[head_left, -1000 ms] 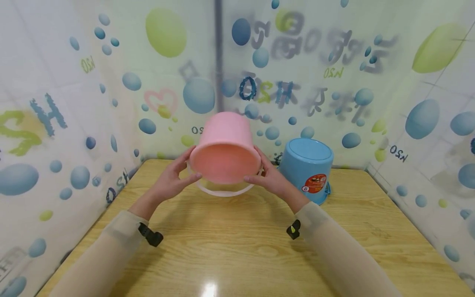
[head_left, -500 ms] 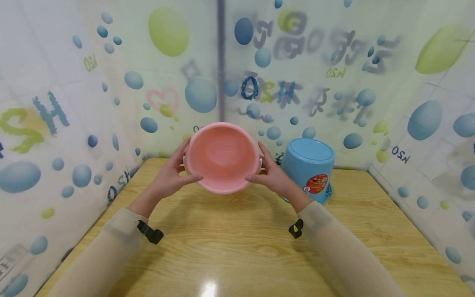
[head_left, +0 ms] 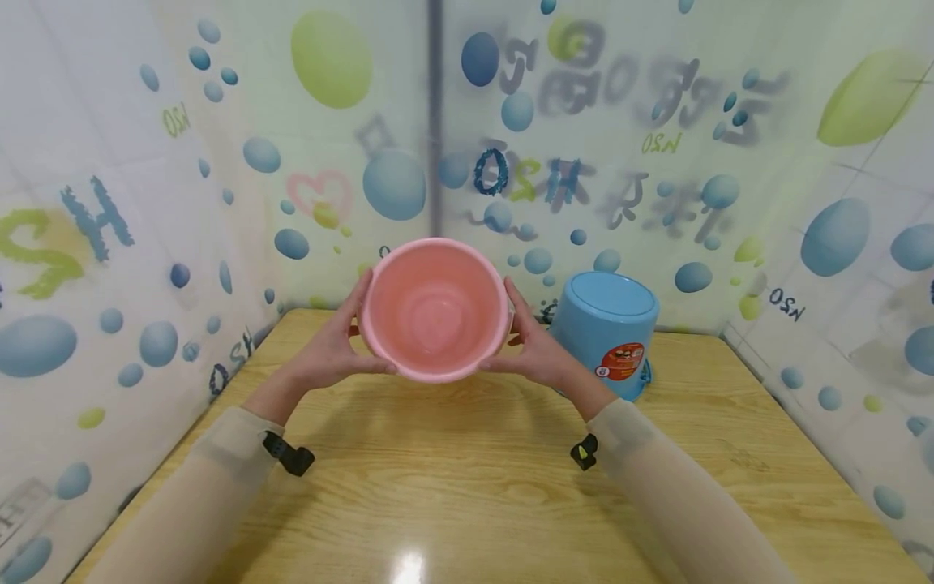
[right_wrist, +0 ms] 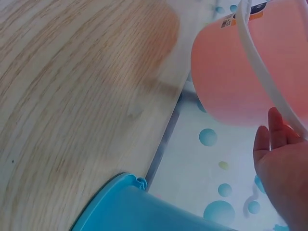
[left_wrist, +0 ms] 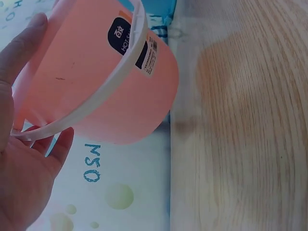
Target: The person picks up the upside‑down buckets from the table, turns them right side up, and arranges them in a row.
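So, from the left, we see a pale sheet (head_left: 124, 146) printed with blue and green bubbles, which continues behind the table (head_left: 438, 487). Then comes the left hand (head_left: 332, 349), clamped on the left side of a pink bucket (head_left: 436, 316), thumb at the rim. We find this bucket held up over the table's far part, tipped so that its mouth faces us and its round inner bottom shows. A white handle (left_wrist: 106, 89) crosses its smooth outer wall, over a dark label (left_wrist: 118, 36). The right hand (head_left: 533, 347) is likewise clamped on its right side. Farther right, we see a blue bucket (head_left: 606, 324) upside down on the table, with a red oval label (head_left: 623, 362); the right hand and wrist hide part of its left side.
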`<state>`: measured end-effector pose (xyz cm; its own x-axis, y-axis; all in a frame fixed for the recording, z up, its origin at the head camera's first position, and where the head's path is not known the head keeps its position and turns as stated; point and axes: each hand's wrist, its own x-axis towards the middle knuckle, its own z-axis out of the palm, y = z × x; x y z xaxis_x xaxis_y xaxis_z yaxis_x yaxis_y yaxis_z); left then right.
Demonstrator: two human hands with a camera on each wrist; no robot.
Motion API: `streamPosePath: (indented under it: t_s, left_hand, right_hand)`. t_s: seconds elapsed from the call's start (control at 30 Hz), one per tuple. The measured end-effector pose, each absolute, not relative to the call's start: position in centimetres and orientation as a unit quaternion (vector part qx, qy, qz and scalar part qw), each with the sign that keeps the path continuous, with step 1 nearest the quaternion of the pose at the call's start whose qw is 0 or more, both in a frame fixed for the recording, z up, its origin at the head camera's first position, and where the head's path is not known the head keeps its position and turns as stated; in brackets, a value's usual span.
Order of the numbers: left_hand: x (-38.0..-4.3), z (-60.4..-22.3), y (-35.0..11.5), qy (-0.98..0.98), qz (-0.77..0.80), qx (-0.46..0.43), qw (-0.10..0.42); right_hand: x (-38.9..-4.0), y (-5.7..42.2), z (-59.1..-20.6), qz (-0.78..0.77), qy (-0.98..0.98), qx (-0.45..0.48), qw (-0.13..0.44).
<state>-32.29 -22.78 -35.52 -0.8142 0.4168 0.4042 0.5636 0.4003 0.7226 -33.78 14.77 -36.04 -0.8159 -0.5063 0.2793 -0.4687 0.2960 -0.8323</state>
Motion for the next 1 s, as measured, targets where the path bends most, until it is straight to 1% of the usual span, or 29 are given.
streamPosePath:
  t_s: [0.23, 0.4, 0.5, 0.73, 1.0]
  left_hand:
    - [-32.3, -35.2, -22.9, -0.835, -0.459, -0.294, 0.083]
    - [-32.7, -35.1, -22.8, -0.809, -0.506, -0.287, 0.085]
    - [-33.0, -35.2, -22.7, -0.805, -0.519, -0.276, 0.081]
    - [-33.5, -35.3, -22.3, -0.834, -0.491, -0.232, 0.093]
    - [-34.1, -35.8, -21.8, -0.847, -0.489, -0.192, 0.081]
  right_hand:
    - [-33.9, 14.9, -35.9, -0.484, 0.821, -0.302, -0.004]
    - [-33.9, 14.9, -35.5, -0.486, 0.822, -0.297, -0.015]
    - [-33.9, 14.8, -35.4, -0.489, 0.821, -0.292, -0.015]
    - [-34.1, 14.5, -35.6, -0.49, 0.826, -0.278, -0.004]
    - [-34.5, 14.1, -35.8, -0.502, 0.828, -0.251, 0.009]
